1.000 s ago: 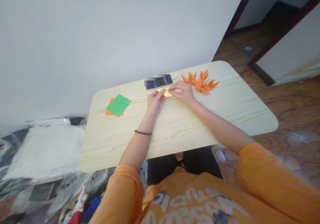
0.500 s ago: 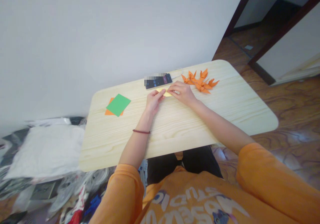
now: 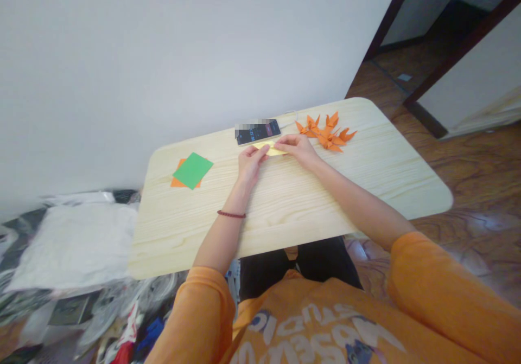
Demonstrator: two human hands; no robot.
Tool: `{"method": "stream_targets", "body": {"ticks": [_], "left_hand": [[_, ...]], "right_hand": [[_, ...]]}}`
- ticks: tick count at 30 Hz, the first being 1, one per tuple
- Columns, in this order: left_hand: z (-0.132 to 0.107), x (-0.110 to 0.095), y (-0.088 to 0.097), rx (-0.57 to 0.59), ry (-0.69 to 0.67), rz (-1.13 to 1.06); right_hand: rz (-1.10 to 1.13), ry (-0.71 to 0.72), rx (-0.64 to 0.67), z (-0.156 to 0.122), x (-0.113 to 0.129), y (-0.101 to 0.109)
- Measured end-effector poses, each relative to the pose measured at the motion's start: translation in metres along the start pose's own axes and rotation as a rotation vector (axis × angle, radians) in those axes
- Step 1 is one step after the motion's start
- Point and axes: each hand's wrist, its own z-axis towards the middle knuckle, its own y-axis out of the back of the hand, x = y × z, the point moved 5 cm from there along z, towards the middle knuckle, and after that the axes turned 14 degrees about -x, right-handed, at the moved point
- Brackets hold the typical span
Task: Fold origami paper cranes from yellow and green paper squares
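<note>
**Near:** two orange sleeves (image 3: 199, 320), one at each arm, and an orange T-shirt with white printed lettering (image 3: 309, 326). Below the desk's near edge, dark trousers (image 3: 301, 269).

**On the desk (image 3: 293, 217), pale wood-grain top, rounded corners:** a folded yellow paper strip (image 3: 271, 149), held between the hands. Its long axis runs crosswise, roughly parallel to the desk's far edge, with a slight tilt.

The left hand (image 3: 250, 166), wearing a dark red beaded bracelet (image 3: 231, 214) at the wrist, sits at the strip's left end, fingers drawn together, pinching the paper. The right hand (image 3: 299, 149) comes in at a slant from the right, fingers close together and laid over the right end, pressing or pinching it; the exact grip is hidden. The left hand lies nearer the body; the right arm reaches out further to the side.

**Left of the hands:** a green paper sheet (image 3: 192, 170) lying askew on an orange paper sheet (image 3: 178, 182).

**Just beyond the strip:** a smartphone (image 3: 258, 132), screen lit, partly blurred out.

**Beyond the right hand:** a cluster of orange origami figures (image 3: 325, 133).

**Far:** a white cloth (image 3: 73, 247) and plastic bags (image 3: 109, 310) on the left, a wooden floor (image 3: 480, 179) on the right, a dark door frame (image 3: 459, 55), and a white wall (image 3: 163, 65).
</note>
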Motion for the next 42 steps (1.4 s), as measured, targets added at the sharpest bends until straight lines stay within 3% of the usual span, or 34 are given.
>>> {"method": "stream_targets", "body": {"ticks": [3, 18, 27, 35, 42], "left_hand": [[-0.001, 0.000, -0.001, 0.000, -0.006, -0.012], [-0.002, 0.001, -0.002, 0.023, -0.001, -0.019], [-0.004, 0.000, -0.004, 0.108, -0.036, -0.011], [0.001, -0.002, -0.001, 0.033, -0.113, 0.065], [0.007, -0.003, -0.001, 0.024, -0.041, 0.002]], "right_hand": [[0.030, -0.082, 0.003, 0.000, -0.005, 0.000], [0.122, -0.196, -0.019, -0.001, -0.010, -0.002], [0.096, -0.171, -0.016, -0.002, -0.006, -0.001], [0.046, -0.155, -0.005, -0.002, -0.005, -0.002], [0.131, -0.166, 0.066, 0.000, -0.001, -0.002]]}}
